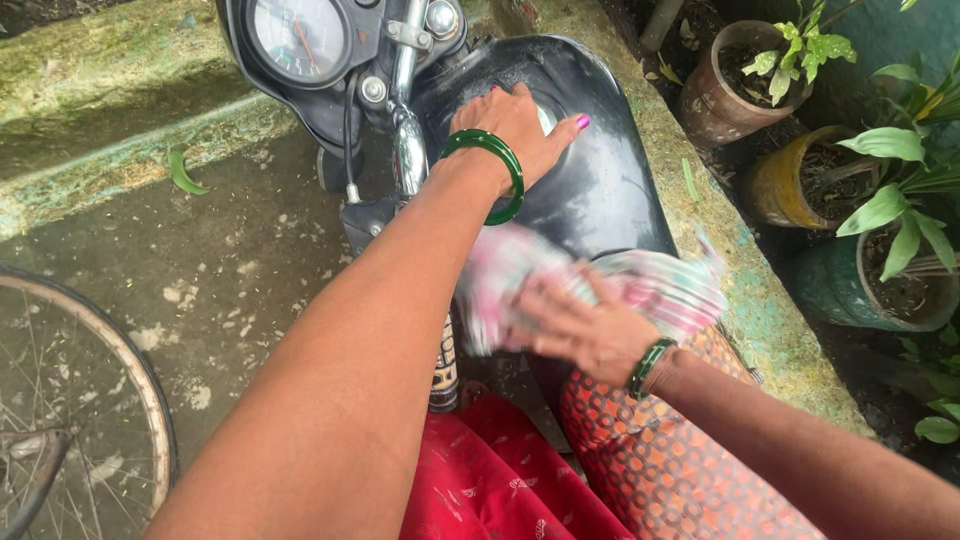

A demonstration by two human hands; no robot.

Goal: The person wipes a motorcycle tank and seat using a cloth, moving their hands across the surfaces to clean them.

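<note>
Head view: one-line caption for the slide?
Left hand rests on a black motorcycle fuel tank while the right hand presses a striped cloth against it.

Potted plants line a mossy ledge; a bicycle wheel stands opposite.

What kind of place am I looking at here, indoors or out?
Most likely outdoors, a yard or lane beside a house. The motorcycle stands on stained concrete ground, potted plants line a mossy kerb, and a bicycle wheel shows at the left.
</note>
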